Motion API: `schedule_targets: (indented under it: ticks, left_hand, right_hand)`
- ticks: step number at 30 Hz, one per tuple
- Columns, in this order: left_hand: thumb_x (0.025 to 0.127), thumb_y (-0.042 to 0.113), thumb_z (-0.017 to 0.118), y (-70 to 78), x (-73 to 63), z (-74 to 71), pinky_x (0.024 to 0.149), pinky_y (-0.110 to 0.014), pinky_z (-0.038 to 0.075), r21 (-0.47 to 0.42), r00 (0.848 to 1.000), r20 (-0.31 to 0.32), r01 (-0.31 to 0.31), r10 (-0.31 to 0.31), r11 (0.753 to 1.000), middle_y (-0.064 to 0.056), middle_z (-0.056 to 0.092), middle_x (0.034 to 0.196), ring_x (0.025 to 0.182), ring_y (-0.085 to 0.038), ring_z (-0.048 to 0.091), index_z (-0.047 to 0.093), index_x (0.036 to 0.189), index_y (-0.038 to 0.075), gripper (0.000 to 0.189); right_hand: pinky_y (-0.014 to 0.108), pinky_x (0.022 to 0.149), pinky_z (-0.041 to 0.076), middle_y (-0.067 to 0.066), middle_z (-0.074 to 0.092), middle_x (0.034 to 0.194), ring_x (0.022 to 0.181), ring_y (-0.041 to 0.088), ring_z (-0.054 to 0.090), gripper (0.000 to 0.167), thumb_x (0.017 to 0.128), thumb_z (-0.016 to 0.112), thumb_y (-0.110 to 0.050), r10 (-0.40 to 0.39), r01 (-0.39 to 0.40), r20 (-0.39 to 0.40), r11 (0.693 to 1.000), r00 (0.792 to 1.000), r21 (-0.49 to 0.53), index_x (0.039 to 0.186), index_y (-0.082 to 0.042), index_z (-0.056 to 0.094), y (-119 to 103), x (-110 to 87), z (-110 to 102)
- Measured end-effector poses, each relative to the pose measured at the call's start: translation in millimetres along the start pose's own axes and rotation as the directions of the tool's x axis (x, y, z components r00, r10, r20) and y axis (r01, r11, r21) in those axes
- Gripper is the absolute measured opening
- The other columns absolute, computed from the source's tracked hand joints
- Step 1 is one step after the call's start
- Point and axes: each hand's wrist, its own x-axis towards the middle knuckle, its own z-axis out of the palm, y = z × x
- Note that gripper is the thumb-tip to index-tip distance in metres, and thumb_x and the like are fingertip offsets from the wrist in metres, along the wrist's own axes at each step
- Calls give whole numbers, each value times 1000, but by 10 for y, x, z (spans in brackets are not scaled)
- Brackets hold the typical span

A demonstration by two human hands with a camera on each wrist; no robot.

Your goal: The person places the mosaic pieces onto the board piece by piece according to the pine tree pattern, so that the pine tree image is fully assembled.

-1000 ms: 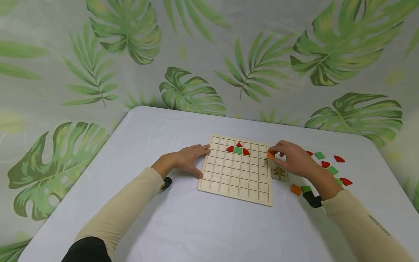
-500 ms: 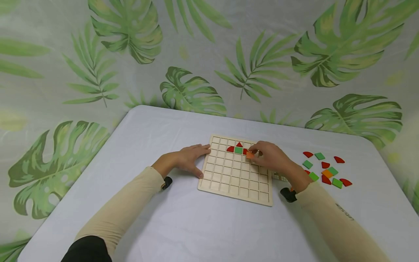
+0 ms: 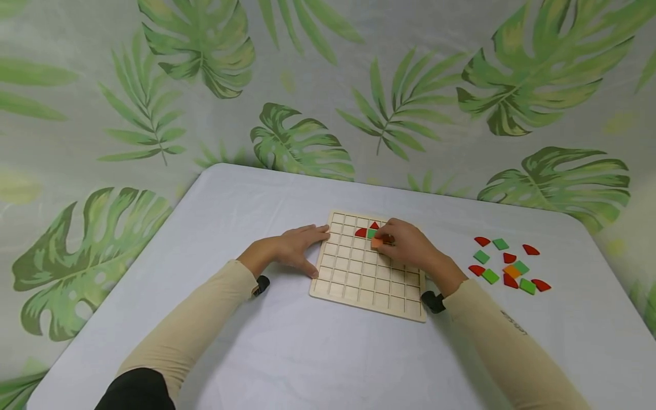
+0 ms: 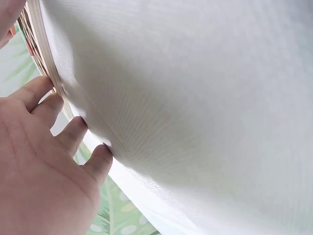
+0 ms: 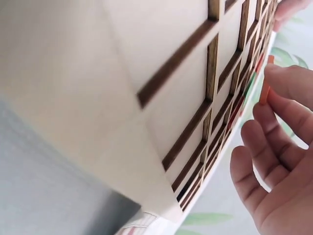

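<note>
A square wooden grid board (image 3: 353,285) lies on the table. Near its far side are a red triangle tile (image 3: 375,225), a green square tile (image 3: 371,233) and a red quarter-circle tile (image 3: 360,232). My right hand (image 3: 410,244) pinches an orange square tile (image 3: 376,243) between thumb and fingers, over the grid just below the green tile. Edge-on, the orange tile (image 5: 264,90) shows in the right wrist view. With fingers spread, my left hand (image 3: 294,248) rests at the board's left edge. The red tile right of the green one is mostly hidden behind my right hand.
To the right on the white table (image 3: 287,353), loose tiles lie scattered: red quarter circles (image 3: 531,250), green pieces (image 3: 500,244) and an orange piece (image 3: 512,271). A leaf-patterned cloth (image 3: 302,139) hangs behind the table.
My right hand has carried the orange tile leftward from the board's right edge to beneath the green tile. Its arm now covers the small pattern card. My left hand has stayed in place.
</note>
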Motion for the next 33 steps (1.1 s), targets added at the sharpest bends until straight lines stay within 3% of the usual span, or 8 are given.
schedule_targets:
  ticks: [7, 13, 23, 33]
  left_hand:
    - [82, 42, 78, 1, -3, -2, 125, -54, 15, 1, 1000, -4, 1, -1, 1000, 5, 8, 170, 158, -28, 7, 24, 159, 18, 97]
    - [82, 41, 78, -6, -4, 2, 126, -53, 15, -5, 1000, -7, -6, 6, 1000, 5, 8, 170, 158, -29, 8, 25, 158, 18, 96]
    - [82, 41, 78, -11, -5, 9, 126, -53, 15, -8, 1000, -11, -9, 9, 1000, 4, 9, 170, 157, -29, 8, 25, 158, 17, 96]
    - [82, 41, 78, -14, -7, 5, 126, -54, 15, -12, 1000, -17, -16, 16, 1000, 3, 9, 170, 157, -30, 8, 25, 158, 17, 96]
  right_hand:
    - [40, 84, 53, 8, 70, 104, 93, 22, 62, 19, 90, 71, -16, -2, 5, 41, 999, 999, -53, 107, -7, 74, -10, 60, 32]
    - [38, 82, 51, 6, 71, 102, 91, 21, 60, 19, 89, 72, -17, 5, -1, 74, 998, 997, -62, 106, -8, 74, -26, 78, 32]
    - [35, 77, 49, 6, 69, 98, 85, 18, 58, 16, 90, 69, -15, -40, 43, 43, 997, 998, -62, 102, -8, 76, -25, 64, 43]
    - [41, 83, 53, 10, 68, 101, 92, 24, 61, 15, 90, 69, -13, 17, -14, 63, 999, 998, -46, 101, -5, 74, -50, 119, 42]
